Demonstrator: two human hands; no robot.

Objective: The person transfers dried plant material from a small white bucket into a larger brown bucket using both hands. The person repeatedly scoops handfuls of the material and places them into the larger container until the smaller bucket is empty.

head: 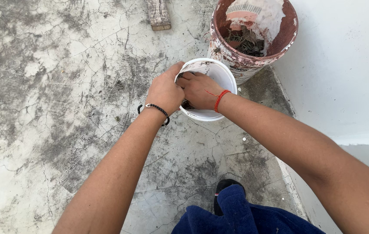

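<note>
A small white bucket point(219, 71) stands on the cracked concrete floor. My left hand point(163, 92), with a black bead bracelet on the wrist, grips the bucket's near-left rim. Reaching down inside the bucket is my right hand point(199, 89), which wears a red string bracelet; its fingers are curled over dark material at the bottom. What those fingers hold is hidden.
A larger paint-stained bucket point(254, 58) with dry roots and soil inside stands just behind the white one, against a white wall point(344, 78). A wooden plank end point(158, 15) lies at the top. My dark blue trouser leg point(241, 216) and black shoe are at the bottom.
</note>
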